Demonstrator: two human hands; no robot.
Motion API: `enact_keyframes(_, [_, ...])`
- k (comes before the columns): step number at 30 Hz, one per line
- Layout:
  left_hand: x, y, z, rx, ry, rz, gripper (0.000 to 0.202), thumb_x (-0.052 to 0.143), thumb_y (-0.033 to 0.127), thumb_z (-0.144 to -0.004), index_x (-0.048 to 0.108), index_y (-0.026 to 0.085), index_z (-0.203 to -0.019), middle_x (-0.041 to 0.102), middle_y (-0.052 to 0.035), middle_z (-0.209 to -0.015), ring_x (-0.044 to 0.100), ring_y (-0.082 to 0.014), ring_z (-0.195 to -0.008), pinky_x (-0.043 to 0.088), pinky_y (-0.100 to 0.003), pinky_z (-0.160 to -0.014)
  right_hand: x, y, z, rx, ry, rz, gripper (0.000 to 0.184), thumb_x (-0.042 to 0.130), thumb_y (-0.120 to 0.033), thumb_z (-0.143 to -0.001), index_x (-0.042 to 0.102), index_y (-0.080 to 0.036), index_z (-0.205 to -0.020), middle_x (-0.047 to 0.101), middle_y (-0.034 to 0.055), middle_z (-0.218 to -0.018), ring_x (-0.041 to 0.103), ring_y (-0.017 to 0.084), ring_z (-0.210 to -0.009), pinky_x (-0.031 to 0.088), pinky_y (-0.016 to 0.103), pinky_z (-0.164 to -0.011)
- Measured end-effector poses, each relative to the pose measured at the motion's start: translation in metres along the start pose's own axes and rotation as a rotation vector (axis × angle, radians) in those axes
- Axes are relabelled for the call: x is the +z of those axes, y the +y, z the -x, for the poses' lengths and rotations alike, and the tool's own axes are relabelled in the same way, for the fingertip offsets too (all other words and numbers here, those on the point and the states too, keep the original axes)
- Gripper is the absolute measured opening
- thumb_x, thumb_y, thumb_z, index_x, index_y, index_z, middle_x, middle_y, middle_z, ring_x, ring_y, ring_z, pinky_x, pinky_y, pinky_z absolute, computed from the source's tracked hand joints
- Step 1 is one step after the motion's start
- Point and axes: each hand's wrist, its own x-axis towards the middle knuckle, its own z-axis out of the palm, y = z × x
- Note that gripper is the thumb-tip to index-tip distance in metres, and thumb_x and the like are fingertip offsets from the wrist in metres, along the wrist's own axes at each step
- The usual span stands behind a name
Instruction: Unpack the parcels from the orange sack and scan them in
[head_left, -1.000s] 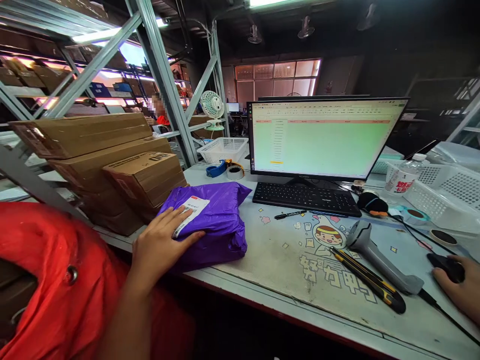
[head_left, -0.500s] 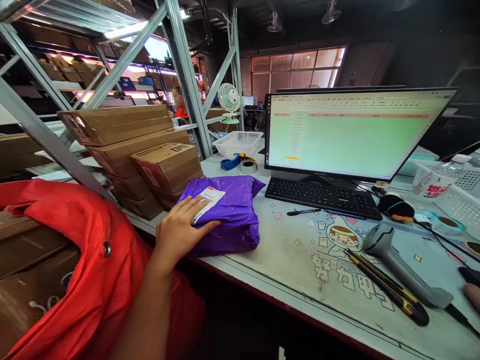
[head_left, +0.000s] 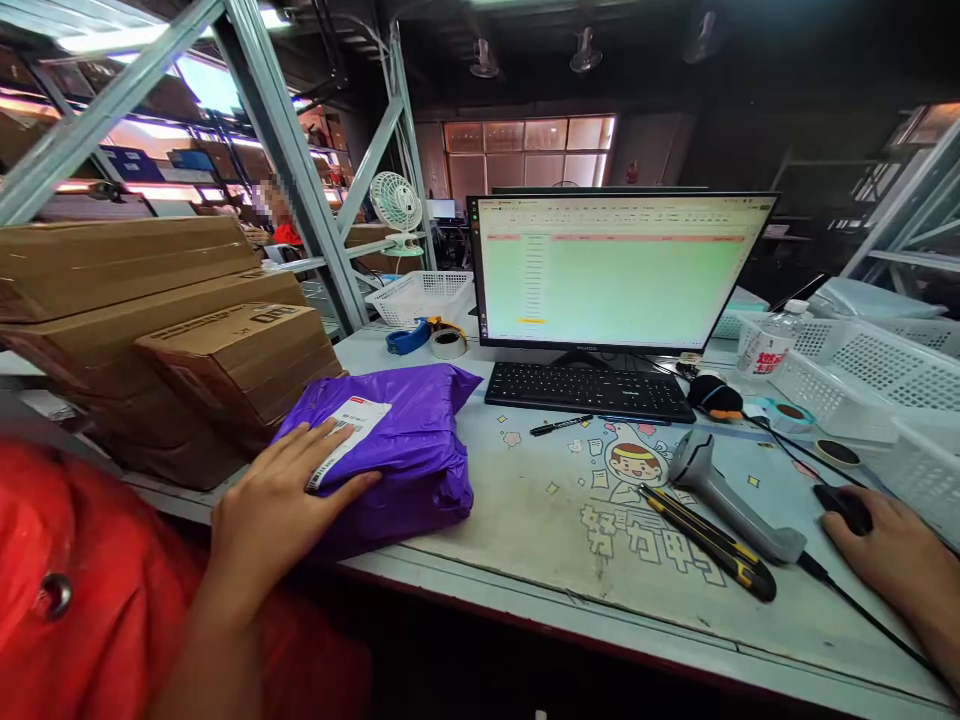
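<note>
Desk (head_left: 517, 550); ctn stack (head_left: 217, 385), L side; monitor (head_left: 615, 275), back; purple parcel (head_left: 409, 450), desk's L front, just beside ctn stack, L hand (head_left: 274, 500) on top, fingers spread wide; gray scanner (head_left: 739, 508), mid-R; cutter (head_left: 705, 540), alongside; blk mouse (head_left: 841, 508), far R, R hand (head_left: 892, 545) w/ fingers curled over it.

Wrinkled purple pkg (head_left: 405, 440), wht lbl (head_left: 358, 424) up, at desk (head_left: 517, 520) edge; blk mouse (head_left: 843, 507) far R.

Your left hand (head_left: 274, 500): palm down, fingers extended, thumb spread. Your right hand (head_left: 889, 545): palm down, curled. Your left forearm (head_left: 214, 640): bare.
</note>
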Motion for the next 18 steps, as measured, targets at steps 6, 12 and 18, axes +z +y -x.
enact_keyframes(6, [-0.004, 0.006, -0.003, -0.020, -0.023, 0.003, 0.075, 0.043, 0.075, -0.098, 0.074, 0.022, -0.141, 0.069, -0.0101, -0.152, 0.060, -0.0399, -0.147, 0.047, -0.062, -0.124, -0.013, -0.018, 0.005, 0.037, -0.032, -0.036, 0.066, 0.034, -0.064, -0.100, 0.063, -0.024, -0.143, 0.067, 0.0177, -0.146, 0.067, 0.040, -0.124, 0.053, 0.052, -0.101])
enact_keyframes(12, [0.003, -0.004, -0.004, 0.003, 0.003, 0.070, 0.077, 0.042, 0.081, -0.094, 0.068, 0.031, -0.147, 0.067, -0.0025, -0.155, 0.057, -0.0401, -0.150, 0.040, -0.059, -0.132, -0.033, -0.036, 0.015, 0.034, -0.049, -0.032, 0.061, 0.035, -0.055, -0.103, 0.062, -0.019, -0.145, 0.063, 0.0169, -0.151, 0.066, 0.036, -0.127, 0.051, 0.045, -0.103])
enact_keyframes(18, [0.017, -0.018, -0.001, 0.088, 0.057, 0.175, 0.066, 0.052, 0.075, -0.097, 0.032, 0.075, -0.160, 0.038, 0.0368, -0.167, 0.049, -0.0361, -0.156, 0.033, -0.057, -0.138, -0.033, -0.036, 0.016, 0.039, -0.002, -0.063, 0.057, 0.045, -0.047, -0.100, 0.065, -0.016, -0.143, 0.065, 0.0196, -0.146, 0.066, 0.039, -0.124, 0.053, 0.050, -0.103])
